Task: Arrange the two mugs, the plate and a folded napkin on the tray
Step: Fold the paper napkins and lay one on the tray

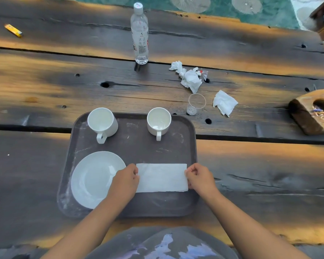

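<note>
Dark tray (183,202) on wooden desk (45,81), two white mugs (102,122) (159,121) upright along its far edge, handles toward the person, white plate (94,180) near-left, folded napkin (162,177) flat beside it, left hand (126,179) grip pinching its left end, right hand (199,177) grip pinching its right end.

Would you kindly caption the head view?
Both hands, left and right, pinch a folded napkin on the tray.
</note>
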### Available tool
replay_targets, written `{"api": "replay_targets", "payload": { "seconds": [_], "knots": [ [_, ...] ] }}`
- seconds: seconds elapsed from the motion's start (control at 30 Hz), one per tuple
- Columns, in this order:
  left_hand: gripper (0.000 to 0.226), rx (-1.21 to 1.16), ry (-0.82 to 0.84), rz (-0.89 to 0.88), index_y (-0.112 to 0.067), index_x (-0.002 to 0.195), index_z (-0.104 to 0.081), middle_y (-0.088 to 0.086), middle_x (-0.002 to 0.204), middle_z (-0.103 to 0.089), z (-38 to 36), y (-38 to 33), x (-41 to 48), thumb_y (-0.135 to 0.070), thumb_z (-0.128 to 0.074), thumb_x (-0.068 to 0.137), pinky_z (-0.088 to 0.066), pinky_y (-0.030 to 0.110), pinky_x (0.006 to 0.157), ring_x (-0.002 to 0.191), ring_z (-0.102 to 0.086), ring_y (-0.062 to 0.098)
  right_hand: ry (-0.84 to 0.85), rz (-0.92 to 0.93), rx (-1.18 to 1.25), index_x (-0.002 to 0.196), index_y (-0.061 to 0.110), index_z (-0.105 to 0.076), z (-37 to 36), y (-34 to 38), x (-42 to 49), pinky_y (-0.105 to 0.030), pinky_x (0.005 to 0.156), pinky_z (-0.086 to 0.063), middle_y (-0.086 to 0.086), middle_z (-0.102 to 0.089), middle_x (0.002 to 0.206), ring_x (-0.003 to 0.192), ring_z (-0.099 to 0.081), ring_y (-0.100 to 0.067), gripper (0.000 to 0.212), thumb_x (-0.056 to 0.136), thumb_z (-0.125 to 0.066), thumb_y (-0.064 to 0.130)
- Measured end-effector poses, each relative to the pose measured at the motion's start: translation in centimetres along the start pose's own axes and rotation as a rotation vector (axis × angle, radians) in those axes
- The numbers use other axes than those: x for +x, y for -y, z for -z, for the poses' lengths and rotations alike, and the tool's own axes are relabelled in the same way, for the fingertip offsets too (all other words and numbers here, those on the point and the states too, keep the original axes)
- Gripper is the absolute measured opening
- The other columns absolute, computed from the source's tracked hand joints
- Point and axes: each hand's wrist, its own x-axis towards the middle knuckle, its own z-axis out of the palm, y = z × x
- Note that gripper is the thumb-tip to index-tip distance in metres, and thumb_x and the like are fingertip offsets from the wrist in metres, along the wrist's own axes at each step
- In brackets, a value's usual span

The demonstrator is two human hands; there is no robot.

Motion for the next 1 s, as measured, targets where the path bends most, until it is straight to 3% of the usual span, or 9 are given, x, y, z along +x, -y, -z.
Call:
{"api": "replay_targets", "payload": {
  "seconds": [0.27, 0.4, 0.5, 0.7, 0.83, 0.9, 1.0],
  "knots": [
    [0.014, -0.018, -0.039, -0.004, -0.015, 0.094, -0.061, 0.005, 0.081, -0.069, 0.6, 0.3, -2.2, -0.011, -0.047, 0.094, -0.055, 0.044, 0.073, 0.082, -0.066, 0.029, -0.019, -0.010, 0.057, 0.082, 0.014, -0.066, 1.2, -0.3, -1.2, -0.050, 0.077, -0.063, -0.004, -0.073, 0.072, 0.068, -0.074, -0.021, 0.016, 0.094, -0.054, 0.011],
    [0.015, 0.064, -0.059, -0.048, -0.013, 0.104, -0.062, 0.003, 0.093, -0.070, 0.6, 0.1, -2.8, -0.014, -0.049, 0.097, -0.052, 0.038, 0.075, 0.087, -0.064, 0.028, -0.007, 0.011, 0.036, 0.080, 0.013, -0.067, 2.0, -0.3, -1.5, -0.050, 0.080, -0.063, -0.004, -0.074, 0.071, 0.071, -0.075, -0.025, 0.017, 0.090, -0.053, 0.011],
    [0.018, 0.128, -0.063, -0.078, -0.014, 0.114, -0.062, 0.003, 0.101, -0.069, -0.1, -0.2, -3.4, -0.020, -0.051, 0.100, -0.049, 0.033, 0.077, 0.091, -0.061, 0.025, 0.020, 0.057, -0.024, 0.080, 0.013, -0.066, 2.1, -0.3, -1.9, -0.048, 0.078, -0.063, -0.004, -0.074, 0.073, 0.070, -0.075, -0.022, 0.017, 0.087, -0.050, 0.011],
    [0.023, 0.273, -0.030, -0.088, -0.014, 0.121, -0.058, 0.003, 0.111, -0.069, -2.1, -1.6, -5.7, -0.022, -0.052, 0.100, -0.053, 0.038, 0.088, 0.101, -0.063, 0.026, 0.146, 0.158, -0.159, 0.084, 0.013, -0.063, 2.1, -1.3, -2.5, -0.043, 0.080, -0.062, -0.005, -0.075, 0.075, 0.073, -0.075, -0.023, 0.010, 0.088, -0.058, 0.020],
    [0.025, 0.344, -0.019, -0.066, -0.015, 0.122, -0.057, 0.004, 0.117, -0.067, -2.8, -3.2, -6.8, -0.025, -0.052, 0.100, -0.053, 0.038, 0.088, 0.106, -0.062, 0.028, 0.181, 0.329, -0.428, 0.077, 0.022, -0.056, 2.7, -2.1, -3.1, -0.032, 0.070, -0.049, 0.004, -0.066, 0.080, 0.082, -0.064, -0.022, 0.011, 0.088, -0.058, 0.024],
    [0.024, 0.381, -0.014, -0.061, -0.014, 0.121, -0.056, 0.005, 0.117, -0.067, -3.1, -4.0, -7.2, -0.024, -0.052, 0.099, -0.053, 0.037, 0.086, 0.105, -0.062, 0.029, 0.201, 0.398, -0.504, 0.075, 0.024, -0.050, 3.0, -2.3, -3.4, -0.033, 0.068, -0.045, 0.004, -0.062, 0.081, 0.083, -0.060, -0.024, 0.015, 0.088, -0.057, 0.026],
    [0.024, 0.442, -0.018, -0.068, -0.012, 0.120, -0.055, 0.007, 0.115, -0.067, -3.2, -5.1, -7.8, -0.024, -0.051, 0.100, -0.053, 0.039, 0.087, 0.104, -0.062, 0.030, 0.226, 0.445, -0.558, 0.080, 0.024, -0.050, 3.6, -2.2, -3.9, -0.036, 0.076, -0.051, -0.002, -0.067, 0.091, 0.091, -0.063, -0.027, 0.010, 0.089, -0.054, 0.027]
  ]
}}
